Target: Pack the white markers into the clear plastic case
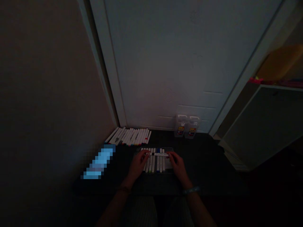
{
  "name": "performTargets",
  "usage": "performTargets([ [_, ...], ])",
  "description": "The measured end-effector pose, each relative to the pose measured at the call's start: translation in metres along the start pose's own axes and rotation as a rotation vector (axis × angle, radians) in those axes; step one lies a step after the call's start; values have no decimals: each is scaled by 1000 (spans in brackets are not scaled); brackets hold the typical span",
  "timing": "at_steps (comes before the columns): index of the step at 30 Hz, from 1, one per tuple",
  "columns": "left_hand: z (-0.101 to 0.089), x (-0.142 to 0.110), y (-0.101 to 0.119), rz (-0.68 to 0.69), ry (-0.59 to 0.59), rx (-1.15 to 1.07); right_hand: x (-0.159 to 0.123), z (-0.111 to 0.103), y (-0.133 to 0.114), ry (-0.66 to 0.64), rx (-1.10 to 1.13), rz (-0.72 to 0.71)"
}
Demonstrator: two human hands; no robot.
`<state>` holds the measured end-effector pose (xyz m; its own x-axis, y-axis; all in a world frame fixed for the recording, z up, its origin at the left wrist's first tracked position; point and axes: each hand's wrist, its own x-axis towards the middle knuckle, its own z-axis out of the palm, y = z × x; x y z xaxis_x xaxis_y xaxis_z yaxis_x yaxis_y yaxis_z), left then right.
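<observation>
A white marker (159, 154) lies crosswise between my two hands, above a clear plastic case (169, 170) on the dark table. My left hand (140, 160) grips its left end, near a dark band. At the other end, the fingers of my right hand (176, 160) pinch it. Below it, several white markers (161, 165) stand side by side in the case, a few with blue or green ends. The right part of the case shows no markers. Dim light hides the finer details.
A row of white markers (132, 136) with coloured ends lies at the back left. Two clear plastic cases (181, 126) with labels stand upright against the white door (151, 78). A pixelated bright rectangle (99, 162) is on the left. A cabinet (267, 123) stands at right.
</observation>
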<state>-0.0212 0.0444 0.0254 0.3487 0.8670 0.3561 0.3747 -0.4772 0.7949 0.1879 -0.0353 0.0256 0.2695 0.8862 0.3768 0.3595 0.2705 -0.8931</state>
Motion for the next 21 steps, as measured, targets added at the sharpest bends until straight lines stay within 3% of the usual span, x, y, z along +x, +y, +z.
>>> performTargets([
  [21,0,-1,2,-18,-14,11,0,0,3,16,-1,-12],
])
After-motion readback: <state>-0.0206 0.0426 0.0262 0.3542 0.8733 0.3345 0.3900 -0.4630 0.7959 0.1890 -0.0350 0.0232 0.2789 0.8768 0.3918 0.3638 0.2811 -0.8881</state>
